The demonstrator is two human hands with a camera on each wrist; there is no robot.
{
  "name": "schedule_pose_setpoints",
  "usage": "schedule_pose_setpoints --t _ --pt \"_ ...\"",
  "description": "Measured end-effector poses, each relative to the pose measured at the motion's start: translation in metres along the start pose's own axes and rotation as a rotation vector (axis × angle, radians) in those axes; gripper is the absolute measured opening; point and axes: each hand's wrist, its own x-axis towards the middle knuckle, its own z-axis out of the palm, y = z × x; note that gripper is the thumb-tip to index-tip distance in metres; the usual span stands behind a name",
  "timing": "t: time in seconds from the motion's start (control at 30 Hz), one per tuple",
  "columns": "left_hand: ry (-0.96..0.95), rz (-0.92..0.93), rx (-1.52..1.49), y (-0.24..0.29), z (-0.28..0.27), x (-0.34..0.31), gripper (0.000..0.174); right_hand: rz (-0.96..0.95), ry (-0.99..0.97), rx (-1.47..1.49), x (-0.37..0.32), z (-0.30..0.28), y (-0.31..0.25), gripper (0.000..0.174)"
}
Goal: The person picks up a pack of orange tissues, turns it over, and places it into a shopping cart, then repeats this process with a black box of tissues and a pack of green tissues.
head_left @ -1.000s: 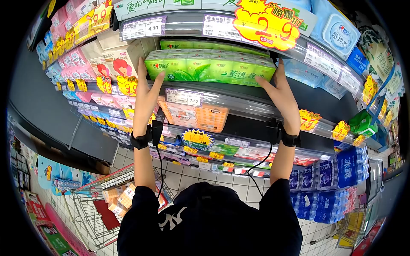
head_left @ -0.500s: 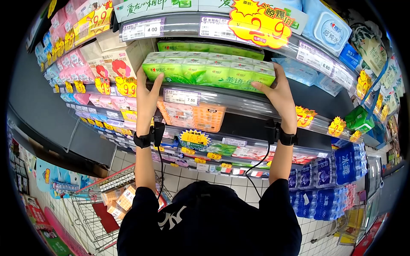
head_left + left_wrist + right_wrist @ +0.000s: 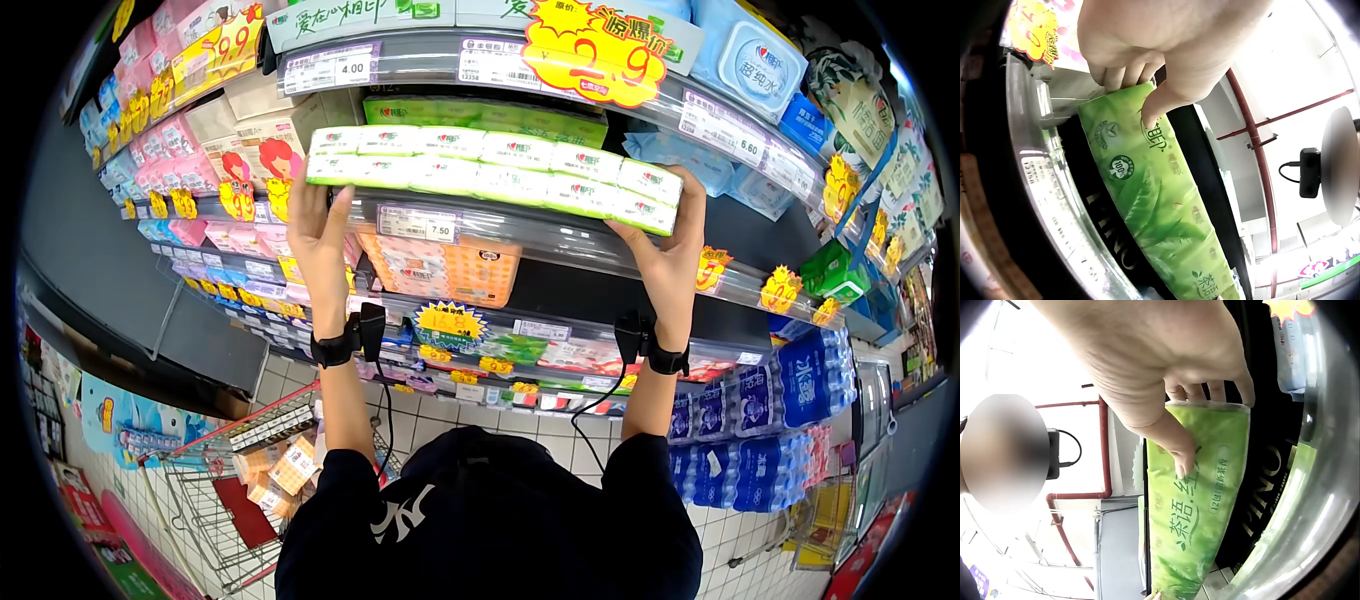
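Note:
My left hand (image 3: pixel 322 240) and right hand (image 3: pixel 668 265) grip a long green-and-white multipack of tissues (image 3: pixel 490 172) by its two ends. It overlaps the shelf's front edge in the head view, its rows of small packets facing up. In the left wrist view, the thumb (image 3: pixel 1159 107) presses the green leaf-printed front, and the other fingers wrap the end. The right wrist view shows the other thumb (image 3: pixel 1180 453) on the front near the printed characters, with fingers behind the end. Another green pack (image 3: pixel 480 118) stands behind on the shelf.
A price rail (image 3: pixel 560 235) runs along the shelf front, with an orange tissue pack (image 3: pixel 440 268) below. Pink-printed boxes (image 3: pixel 275 145) stand left and blue wipes packs (image 3: pixel 755 185) right. A wire shopping cart (image 3: pixel 215 500) and wrapped bottled water (image 3: pixel 750 470) are lower down.
The tissue multipack has come forward from the shelf towards me and tilted, so its top face now shows more than its front. Both hands have moved along with it, gripping its ends.

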Motion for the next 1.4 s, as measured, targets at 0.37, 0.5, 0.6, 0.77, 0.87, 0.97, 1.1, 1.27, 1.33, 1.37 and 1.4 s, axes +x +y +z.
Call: schedule_pose_setpoints --t 0.37,0.5,0.6,0.77,0.87,0.97,1.1,1.27,1.33,1.37,1.4 --pt "0.044 0.112 0.039 0.033 -0.015 -0.024 0.054 -0.065 0.062 0.087 -0.029 -0.010 -0.004 0.066" --pt "0.054 0.130 0.031 0.044 -0.020 -0.034 0.055 -0.199 0.049 0.022 -0.033 -0.012 0.002 0.066" --pt "0.061 0.170 0.095 0.052 -0.019 -0.041 0.055 -0.180 0.089 0.083 -0.040 -0.007 -0.001 0.064" --pt "0.100 0.230 0.080 0.055 -0.026 -0.051 0.055 -0.237 0.134 0.026 -0.046 -0.002 0.003 0.062" --pt "0.089 0.244 0.119 0.059 -0.033 -0.053 0.056 -0.247 0.133 0.030 -0.048 0.003 0.003 0.061" --pt "0.081 0.220 0.092 0.058 -0.041 -0.057 0.059 -0.232 0.136 0.050 -0.051 0.007 0.001 0.060" --pt "0.071 0.152 0.009 0.057 -0.048 -0.063 0.062 -0.229 0.134 0.019 -0.055 0.011 -0.001 0.060" --pt "0.049 0.170 0.068 0.065 -0.053 -0.068 0.070 -0.221 0.106 0.021 -0.060 0.017 0.000 0.060" --pt "0.053 0.171 0.074 0.067 -0.058 -0.071 0.071 -0.221 0.093 0.028 -0.062 0.020 -0.001 0.060" --pt "0.048 0.173 0.074 0.069 -0.061 -0.071 0.071 -0.213 0.089 0.034 -0.064 0.022 -0.001 0.060" --pt "0.051 0.195 0.119 0.069 -0.065 -0.072 0.074 -0.205 0.086 0.041 -0.065 0.023 -0.002 0.060"
